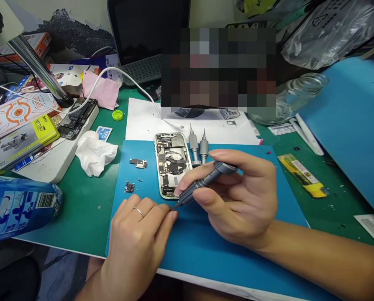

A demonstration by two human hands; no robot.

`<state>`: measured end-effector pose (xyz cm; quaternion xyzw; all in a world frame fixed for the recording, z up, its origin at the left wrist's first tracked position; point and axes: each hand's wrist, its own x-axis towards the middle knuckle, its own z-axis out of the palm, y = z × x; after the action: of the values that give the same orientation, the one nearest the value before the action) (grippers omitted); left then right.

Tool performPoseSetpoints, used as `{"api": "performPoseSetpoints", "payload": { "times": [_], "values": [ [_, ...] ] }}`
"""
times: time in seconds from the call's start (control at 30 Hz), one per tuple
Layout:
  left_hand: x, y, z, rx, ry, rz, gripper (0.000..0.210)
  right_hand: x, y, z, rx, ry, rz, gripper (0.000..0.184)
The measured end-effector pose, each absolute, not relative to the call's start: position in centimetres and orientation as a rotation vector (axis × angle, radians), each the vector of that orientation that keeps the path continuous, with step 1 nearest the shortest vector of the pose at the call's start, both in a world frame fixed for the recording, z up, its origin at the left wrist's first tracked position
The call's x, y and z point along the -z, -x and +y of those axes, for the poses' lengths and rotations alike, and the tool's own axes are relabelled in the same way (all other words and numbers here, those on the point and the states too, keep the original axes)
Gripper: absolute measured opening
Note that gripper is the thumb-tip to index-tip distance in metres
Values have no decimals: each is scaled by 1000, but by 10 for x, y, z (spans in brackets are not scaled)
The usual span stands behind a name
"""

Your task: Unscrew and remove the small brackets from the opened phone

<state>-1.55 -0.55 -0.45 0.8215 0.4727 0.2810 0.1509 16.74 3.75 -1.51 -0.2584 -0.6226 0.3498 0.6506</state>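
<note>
My right hand (243, 205) is wrapped around a gray screwdriver (203, 182) — it slants over the blue mat (212, 259), near end of the open phone (166, 156). Its thin tip points down and left, to my left hand (137, 234). There my thumb and finger are pinched together — I can't tell what they hold. The phone lies longways, its far end pointing away from me and a bit left.

I see the right hand (246, 200) holding a screwdriver (207, 180), tip at the left hand (137, 234), near the worktop's (86, 217) front edge.
</note>
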Motion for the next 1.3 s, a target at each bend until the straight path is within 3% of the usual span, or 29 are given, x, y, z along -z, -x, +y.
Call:
{"api": "performPoseSetpoints", "payload": {
  "times": [0.53, 1.3],
  "values": [
    [5, 15, -5, -820, -2341, 1364, 6, 15, -163, 38, -784, 633, -1306, 44],
    [3, 16, -9, -847, -2374, 1374, 10, 16, -167, 38, -827, 601, -1412, 52]
  ]
}}
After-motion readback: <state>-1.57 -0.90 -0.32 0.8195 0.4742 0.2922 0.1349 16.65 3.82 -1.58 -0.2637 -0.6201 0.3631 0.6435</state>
